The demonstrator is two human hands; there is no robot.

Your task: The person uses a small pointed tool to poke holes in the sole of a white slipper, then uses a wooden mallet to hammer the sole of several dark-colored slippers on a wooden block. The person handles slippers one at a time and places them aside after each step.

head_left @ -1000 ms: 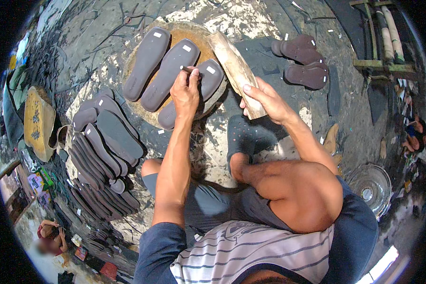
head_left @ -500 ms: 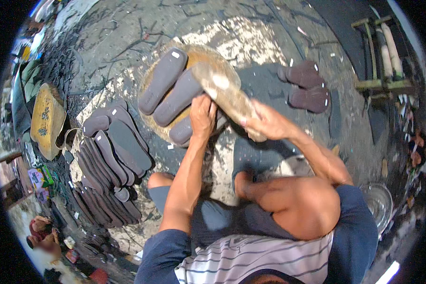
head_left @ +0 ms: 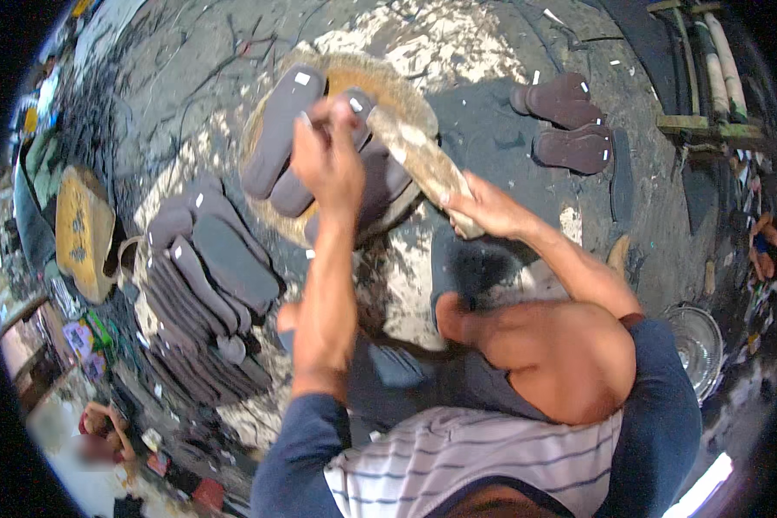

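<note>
My right hand is closed round the near end of a long, worn wooden beater, which slants up and left over a round wooden block. Several dark brown shoe soles lie on the block. One sole, with a white label at its far end, is at the left. Another sole lies at the right, partly under the beater. Above the soles hovers my left hand, its fingers curled together and somewhat blurred. Anything small between its fingertips cannot be made out.
Stacked soles lie on the ground to the left, with a yellowish wooden block beyond them. More soles lie at the right. A wooden frame stands at the far right, and a clear round container sits beside my right elbow.
My left hand has lifted off the soles and moved up and left, its fingers now near the labelled ends. The right hand still holds the beater, shifted slightly. The view has tilted a little.
</note>
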